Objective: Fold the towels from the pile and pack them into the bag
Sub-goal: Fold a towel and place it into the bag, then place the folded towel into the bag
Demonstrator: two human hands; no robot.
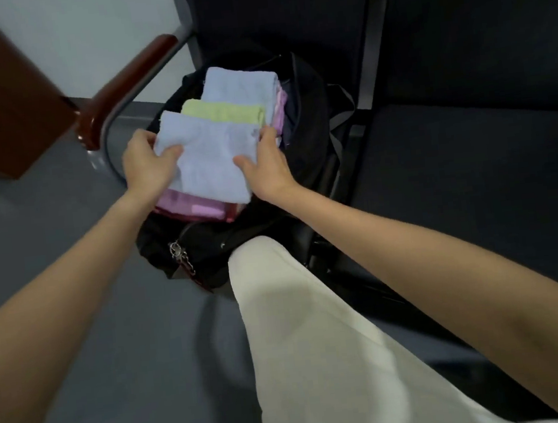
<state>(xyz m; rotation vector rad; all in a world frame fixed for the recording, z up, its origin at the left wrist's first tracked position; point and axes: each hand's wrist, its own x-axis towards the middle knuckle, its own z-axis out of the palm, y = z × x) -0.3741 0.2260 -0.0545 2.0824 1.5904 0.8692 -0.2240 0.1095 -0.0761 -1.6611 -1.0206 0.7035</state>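
Grey floor [68, 254] and a row of dark waiting-room seats [472, 163] is where I'm at, with the black bag [310, 128] sitting open on the end seat next to the wooden armrest [126, 79]. Right now I've got the folded light blue towel [210, 156] in both hands, lying on top of what's already packed at the near end of the bag's opening. My left hand [145, 163] grips its left edge, thumb on top and fingers tucked under, and my right hand [265, 164] holds the right edge the same way, thumb lying across the cloth. Under it there's a pink towel [194, 204] peeking out toward me, then a green towel [226, 111] just behind, and another light blue towel [240, 82] at the far end, with more pinkish folds [279, 111] showing down the right side. So I'd say the bag's pretty stuffed, several towels in and stacked up to the rim, and this one's basically being set down as the top layer. No pile of unfolded towels is in view from here, so I can't tell how many are left, if any. What's left for sure: let go, pat it flat, maybe zip up, the zip pull with the keychain [180, 256] hangs at the front. My leg in white trousers [300, 329] is right up against the bag.
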